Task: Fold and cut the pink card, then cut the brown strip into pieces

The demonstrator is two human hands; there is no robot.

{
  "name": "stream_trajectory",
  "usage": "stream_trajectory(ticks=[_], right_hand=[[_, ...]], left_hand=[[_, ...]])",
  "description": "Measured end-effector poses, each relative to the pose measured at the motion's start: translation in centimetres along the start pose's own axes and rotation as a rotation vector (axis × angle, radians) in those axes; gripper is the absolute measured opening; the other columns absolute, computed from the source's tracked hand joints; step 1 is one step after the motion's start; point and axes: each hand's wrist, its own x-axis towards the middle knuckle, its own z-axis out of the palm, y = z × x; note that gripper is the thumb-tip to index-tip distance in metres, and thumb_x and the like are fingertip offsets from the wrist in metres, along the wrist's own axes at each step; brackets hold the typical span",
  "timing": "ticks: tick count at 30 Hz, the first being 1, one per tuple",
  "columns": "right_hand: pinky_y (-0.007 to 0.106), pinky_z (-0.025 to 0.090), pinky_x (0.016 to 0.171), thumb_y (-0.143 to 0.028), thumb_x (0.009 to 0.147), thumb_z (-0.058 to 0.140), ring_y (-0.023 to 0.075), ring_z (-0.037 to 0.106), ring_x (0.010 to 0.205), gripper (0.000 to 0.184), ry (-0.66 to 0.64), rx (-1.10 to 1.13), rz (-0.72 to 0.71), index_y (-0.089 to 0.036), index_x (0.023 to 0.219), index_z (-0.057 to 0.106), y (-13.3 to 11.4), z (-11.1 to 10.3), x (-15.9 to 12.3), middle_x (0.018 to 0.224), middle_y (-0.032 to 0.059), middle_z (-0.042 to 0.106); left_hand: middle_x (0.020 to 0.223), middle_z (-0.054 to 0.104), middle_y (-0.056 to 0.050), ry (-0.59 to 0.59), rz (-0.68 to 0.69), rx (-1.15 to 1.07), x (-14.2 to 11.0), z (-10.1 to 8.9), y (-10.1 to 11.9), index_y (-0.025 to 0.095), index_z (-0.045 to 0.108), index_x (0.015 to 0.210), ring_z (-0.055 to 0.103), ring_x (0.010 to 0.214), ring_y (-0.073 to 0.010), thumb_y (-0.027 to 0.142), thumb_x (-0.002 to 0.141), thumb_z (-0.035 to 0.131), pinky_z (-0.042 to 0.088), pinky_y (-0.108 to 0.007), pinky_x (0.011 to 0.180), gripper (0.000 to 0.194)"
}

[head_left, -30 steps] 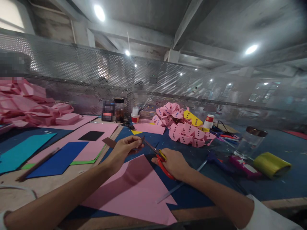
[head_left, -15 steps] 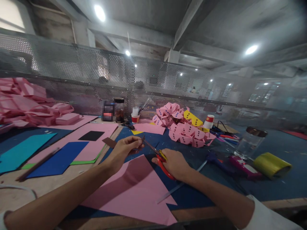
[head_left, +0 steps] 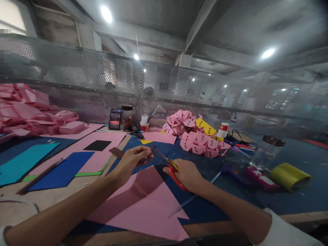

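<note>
My left hand (head_left: 135, 158) is closed on a narrow brown strip (head_left: 116, 152), pinching it between thumb and fingers. One end of the strip sticks out to the left of the hand, and a small dark tip shows beyond the fingertips. In my right hand (head_left: 189, 175) are scissors (head_left: 177, 178) with red and yellow handles. Their blades point up and left, with the tips at the strip's far end by my left fingertips. Below both hands lies a large pink sheet (head_left: 143, 201) with a cut, angular edge.
Pink folded pieces (head_left: 25, 109) are heaped at left. Dotted pink pieces (head_left: 200, 141) lie behind my hands. Blue (head_left: 64, 171) and teal (head_left: 28, 164) sheets lie left. A glue gun (head_left: 233, 174), glass jar (head_left: 268, 152) and yellow tape roll (head_left: 290, 176) sit right. Mesh panels (head_left: 159, 82) stand behind.
The scissors and right hand have shifted very slightly at the strip's end. My left hand keeps its pinch. A blurred patch now shows at the far left edge.
</note>
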Motion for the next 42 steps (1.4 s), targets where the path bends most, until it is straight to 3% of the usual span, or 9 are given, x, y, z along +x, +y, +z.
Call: stream_trajectory(ticks=[20, 42], right_hand=[[0.026, 0.034, 0.061, -0.066, 0.088, 0.043, 0.0178, 0.063, 0.082, 0.046, 0.014, 0.035, 0.023, -0.022, 0.092, 0.057, -0.25, -0.11, -0.16, 0.093, 0.0024, 0.063], [0.027, 0.027, 0.057, -0.067, 0.088, 0.043, 0.0182, 0.065, 0.079, 0.049, -0.026, 0.066, 0.0, -0.02, 0.083, 0.057, -0.67, -0.64, -0.42, 0.085, 0.0028, 0.066]], left_hand=[[0.083, 0.07, -0.003, 0.036, 0.032, -0.042, 0.21, -0.09, -0.25, 0.018, 0.067, 0.083, 0.061, 0.076, -0.0139, 0.042, 0.072, 0.076, 0.044, -0.024, 0.069, 0.027], [0.082, 0.07, -0.004, 0.009, -0.013, -0.032, -0.34, 0.53, 0.26, 0.018, 0.064, 0.08, 0.061, 0.076, -0.0152, 0.039, 0.07, 0.076, 0.044, -0.023, 0.066, 0.026]])
